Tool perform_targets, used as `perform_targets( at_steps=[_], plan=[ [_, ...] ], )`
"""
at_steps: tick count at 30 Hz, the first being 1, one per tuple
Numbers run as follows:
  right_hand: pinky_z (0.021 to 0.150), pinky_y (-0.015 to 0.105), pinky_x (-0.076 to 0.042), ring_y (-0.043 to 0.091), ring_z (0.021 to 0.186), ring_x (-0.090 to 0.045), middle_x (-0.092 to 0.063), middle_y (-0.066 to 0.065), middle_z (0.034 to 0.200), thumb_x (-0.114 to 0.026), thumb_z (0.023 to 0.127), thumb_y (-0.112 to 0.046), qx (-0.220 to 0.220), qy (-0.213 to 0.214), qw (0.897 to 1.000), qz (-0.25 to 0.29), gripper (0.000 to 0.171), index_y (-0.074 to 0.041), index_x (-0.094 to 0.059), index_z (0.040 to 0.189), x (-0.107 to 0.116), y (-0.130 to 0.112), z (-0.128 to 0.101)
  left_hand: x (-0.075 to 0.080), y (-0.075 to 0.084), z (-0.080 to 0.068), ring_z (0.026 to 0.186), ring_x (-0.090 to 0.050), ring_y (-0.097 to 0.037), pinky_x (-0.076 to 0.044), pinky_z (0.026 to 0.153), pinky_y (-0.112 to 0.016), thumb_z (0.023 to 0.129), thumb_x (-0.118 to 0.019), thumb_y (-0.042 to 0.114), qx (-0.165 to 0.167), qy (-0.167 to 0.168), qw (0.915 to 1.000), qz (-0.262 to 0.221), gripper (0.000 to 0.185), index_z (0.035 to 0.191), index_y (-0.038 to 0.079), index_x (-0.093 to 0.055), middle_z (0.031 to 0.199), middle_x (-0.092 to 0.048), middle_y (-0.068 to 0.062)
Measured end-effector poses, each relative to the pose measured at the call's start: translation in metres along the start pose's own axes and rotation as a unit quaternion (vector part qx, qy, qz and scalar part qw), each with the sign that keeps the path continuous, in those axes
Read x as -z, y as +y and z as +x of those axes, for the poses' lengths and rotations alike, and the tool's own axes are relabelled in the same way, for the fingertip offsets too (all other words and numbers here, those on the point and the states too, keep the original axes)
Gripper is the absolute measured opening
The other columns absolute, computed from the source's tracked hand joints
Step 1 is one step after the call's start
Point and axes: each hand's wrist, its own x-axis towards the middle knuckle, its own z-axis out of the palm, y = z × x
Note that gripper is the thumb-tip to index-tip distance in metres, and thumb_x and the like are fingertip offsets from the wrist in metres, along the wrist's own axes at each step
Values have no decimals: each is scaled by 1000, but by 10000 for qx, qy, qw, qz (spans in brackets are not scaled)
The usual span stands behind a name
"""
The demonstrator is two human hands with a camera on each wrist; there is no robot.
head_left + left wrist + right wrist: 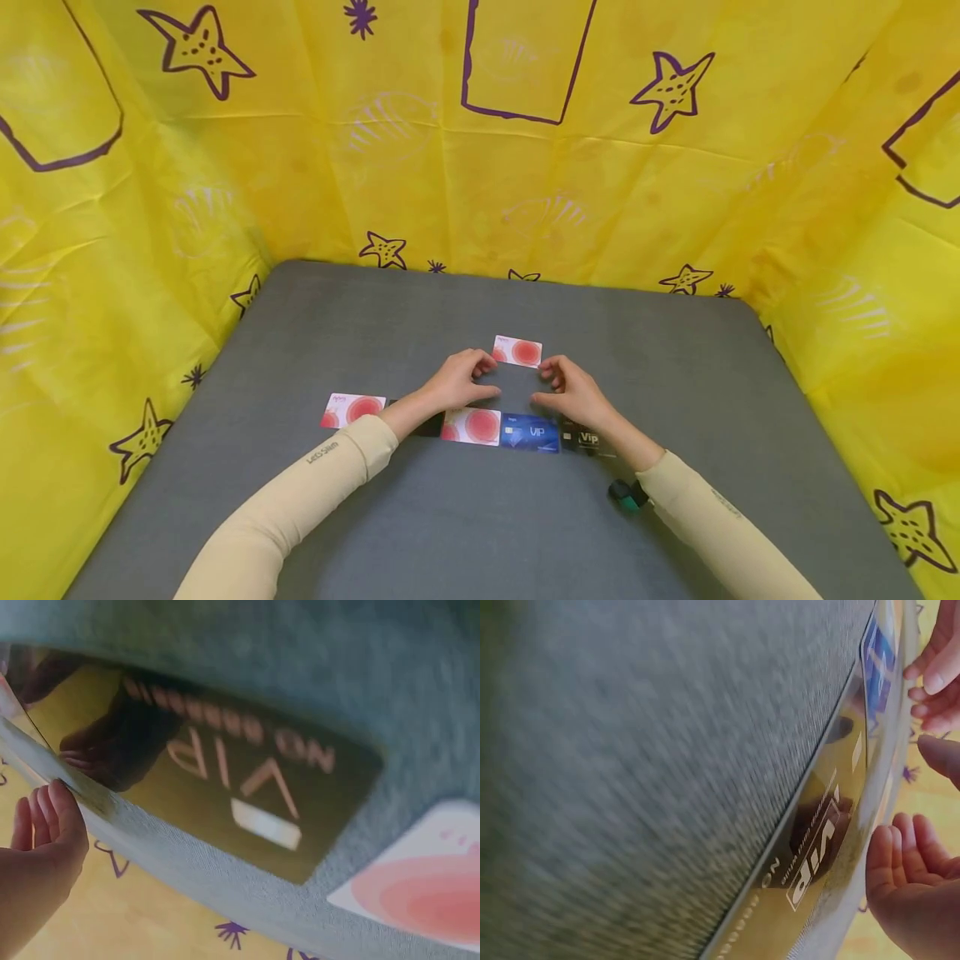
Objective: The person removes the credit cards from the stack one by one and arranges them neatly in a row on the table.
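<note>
**Hands meet over a card row**

Starting nearest the person, two cream sleeves reach forward across the grey tabletop (675, 367). A small dark and teal object (628, 493), too small to identify, lies just beside the right sleeve. Next comes a row of cards lying flat: a red-and-white card at the left end (353, 410), a dark card (240, 795) mostly hidden under the left wrist, a second red-and-white card (472, 426), a blue VIP card (531, 433) and a black VIP card (588, 438).

Beyond the row, the left hand (455, 380) and right hand (572, 392) sit close together, fingers loosely curled toward each other. Neither visibly grips anything, though what lies under the fingertips is hard to see. Just past them lies a lone red-and-white card (517, 351), near the left fingertips; whether they touch it I cannot tell. Yellow star-printed sheeting (480, 167) walls the back and sides.

The likely trouble: both wrists hover over the row, so a sideways drag could nudge the dark card or the black VIP card out of line. A thin card flat on the mat may also slip from the fingertips when lifted.
</note>
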Motion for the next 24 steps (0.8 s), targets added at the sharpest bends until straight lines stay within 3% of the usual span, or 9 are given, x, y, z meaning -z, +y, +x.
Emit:
perform_targets(
  at_steps=[24],
  plan=[
    [76,33,-41,24,87,-51,-63,12,103,-83,76,-19,-437,209,9988,-48,52,0,-57,117,-2,4,41,6,-9,36,94,-57,-25,-46,88,-35,79,-81,17,629,209,9975,251,44,113,-2,-61,103,-61,-14]
  ],
)
